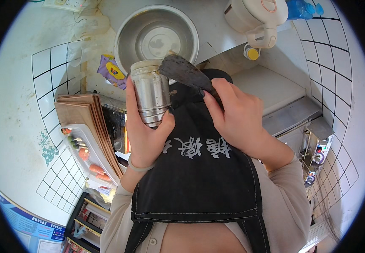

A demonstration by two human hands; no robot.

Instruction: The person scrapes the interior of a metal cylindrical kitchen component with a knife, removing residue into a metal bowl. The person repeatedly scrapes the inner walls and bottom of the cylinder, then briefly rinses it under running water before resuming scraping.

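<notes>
My left hand (147,132) is wrapped around a metal canister (152,88), a cylinder with a pale, stained rim at its upper end. Brownish residue marks the canister's side near that rim. Between the thumb and fingers of my right hand (238,115) is a dark, worn flat scraper (184,69). Its broad end lies at the canister's upper right edge; whether the two touch I cannot tell. The scraper's handle is mostly hidden in my grip. Just beyond both hands, a wide stainless steel basin (124,41) rests on the white counter.
A purple wipes packet (111,71) lies left of the basin. Upright wooden boards (84,114) and a clear tray of skewered food (87,158) stand at left. An electric kettle (249,19) and a yellow-capped bottle (252,53) are at upper right. A black apron (198,186) covers my front.
</notes>
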